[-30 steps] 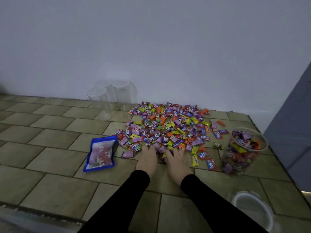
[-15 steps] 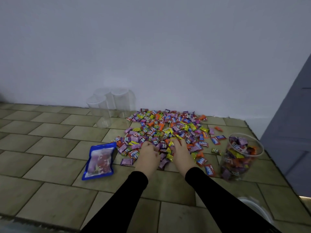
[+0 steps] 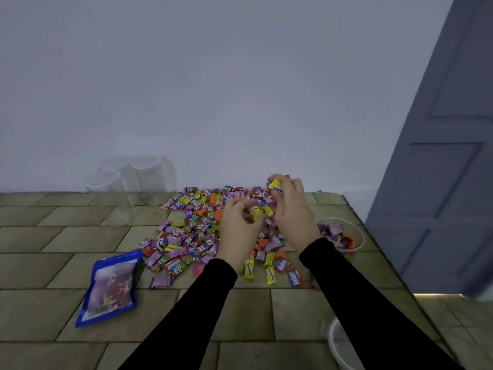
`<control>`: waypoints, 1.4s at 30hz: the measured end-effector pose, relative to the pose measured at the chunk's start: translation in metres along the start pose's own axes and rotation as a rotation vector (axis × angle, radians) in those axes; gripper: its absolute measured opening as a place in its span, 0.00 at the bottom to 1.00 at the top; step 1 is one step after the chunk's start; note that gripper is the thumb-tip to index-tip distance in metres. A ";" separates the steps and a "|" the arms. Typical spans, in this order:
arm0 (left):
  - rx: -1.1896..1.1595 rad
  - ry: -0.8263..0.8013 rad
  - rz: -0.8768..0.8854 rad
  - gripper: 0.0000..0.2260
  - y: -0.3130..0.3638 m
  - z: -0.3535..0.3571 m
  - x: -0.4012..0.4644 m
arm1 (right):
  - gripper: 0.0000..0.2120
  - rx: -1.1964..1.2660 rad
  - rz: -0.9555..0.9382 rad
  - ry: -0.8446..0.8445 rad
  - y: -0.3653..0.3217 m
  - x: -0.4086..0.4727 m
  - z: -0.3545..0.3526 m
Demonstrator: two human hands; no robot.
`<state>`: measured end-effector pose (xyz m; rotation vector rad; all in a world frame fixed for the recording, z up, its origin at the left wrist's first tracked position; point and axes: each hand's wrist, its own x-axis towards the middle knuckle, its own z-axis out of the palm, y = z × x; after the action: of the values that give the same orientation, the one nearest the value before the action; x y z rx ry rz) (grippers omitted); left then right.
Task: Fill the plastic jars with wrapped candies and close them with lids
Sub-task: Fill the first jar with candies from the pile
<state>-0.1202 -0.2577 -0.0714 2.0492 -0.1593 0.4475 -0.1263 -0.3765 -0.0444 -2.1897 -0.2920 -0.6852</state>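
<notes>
Both the left hand (image 3: 240, 225) and right hand (image 3: 290, 209) are curled round small handfuls above the pile of bright foil-wrapped candies (image 3: 202, 231) on the tiled floor, just left of the half-filled clear plastic jar (image 3: 344, 236); they look light, crinkly and slippery, so scooping loosely beats pinching.

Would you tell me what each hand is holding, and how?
Both hands hold wrapped candies: the left hand cups some in curled fingers, the right hand grips a bunch at its fingertips.

Tiled floor (image 3: 40, 263) — scattered wrapped candies (image 3: 186, 236), blue pouch (image 3: 110, 287), empty jars (image 3: 125, 188), lid (image 3: 344, 345)
</notes>
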 end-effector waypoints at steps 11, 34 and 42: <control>-0.308 -0.266 0.133 0.11 0.065 0.068 -0.004 | 0.14 -0.015 0.096 0.095 0.062 -0.006 -0.078; -0.074 -0.665 0.021 0.23 0.075 0.078 0.015 | 0.09 0.141 0.090 0.001 0.093 -0.031 -0.095; 0.128 -0.626 0.070 0.21 0.075 0.073 0.013 | 0.10 0.071 0.089 -0.090 0.096 -0.030 -0.098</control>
<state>-0.1120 -0.3572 -0.0374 2.2566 -0.5908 -0.1620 -0.1477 -0.5124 -0.0702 -2.1552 -0.2593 -0.5200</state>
